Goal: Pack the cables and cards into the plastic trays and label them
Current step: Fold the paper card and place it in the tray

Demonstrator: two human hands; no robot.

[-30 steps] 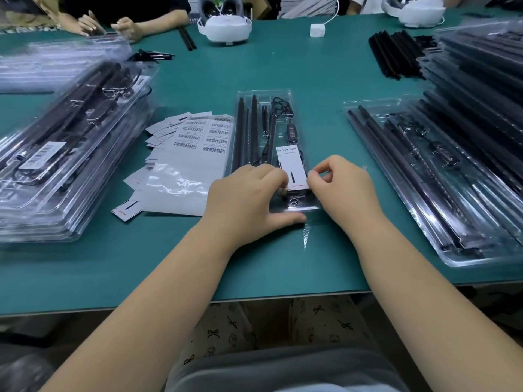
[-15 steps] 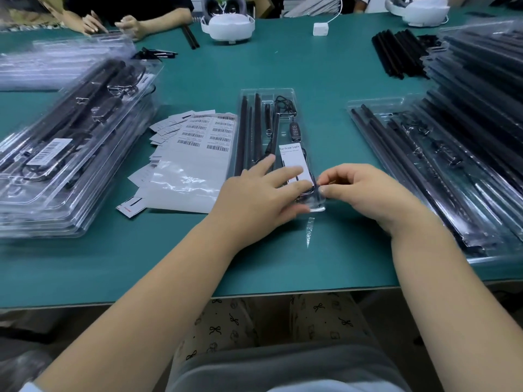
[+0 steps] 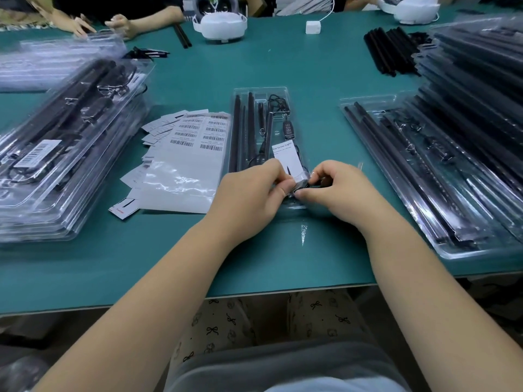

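Observation:
A clear plastic tray (image 3: 261,93) lies lengthwise in the middle of the green table, holding black bars (image 3: 243,131), a coiled cable with a small controller (image 3: 287,128) and a white card (image 3: 287,155). My left hand (image 3: 252,193) covers the tray's near end, its thumb and fingers pinching the card's near edge. My right hand (image 3: 336,188) meets it from the right, fingers curled and pinching at the same spot on the card and tray edge. What lies under the fingers is hidden.
A barcode label sheet (image 3: 195,154) and loose cards (image 3: 161,128) lie left of the tray. Packed trays are stacked at left (image 3: 56,154) and right (image 3: 441,171). Loose black bars (image 3: 390,52), white headsets (image 3: 219,22) and another person's hands (image 3: 119,24) are at the far side.
My left hand went from lying flat on the card to pinching its near edge. My right hand moved in from the tray's right edge to meet it.

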